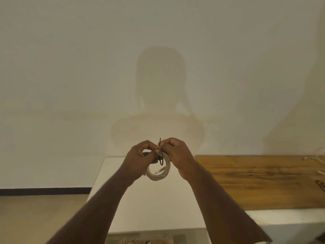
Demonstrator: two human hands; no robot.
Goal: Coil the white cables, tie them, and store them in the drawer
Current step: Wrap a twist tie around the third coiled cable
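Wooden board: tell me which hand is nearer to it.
Right. The right hand pinches the dark tie on the white coil just left of the wooden board; the left hand grips the coil's far side, over the white cabinet.

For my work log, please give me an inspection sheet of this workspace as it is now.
Surface: white cabinet top; wooden board beside it at right.
Job's things: coiled white cable held up in the air; dark tie looped round its top.
Clutter: small dark item at the board's right edge, too small to identify.
Grips: left hand holds the coil and tie; right hand pinches the tie's end.
Cables: loose white cable on the board's far right.
Surroundings: plain wall with the person's shadow; floor at left; drawer not clearly seen.
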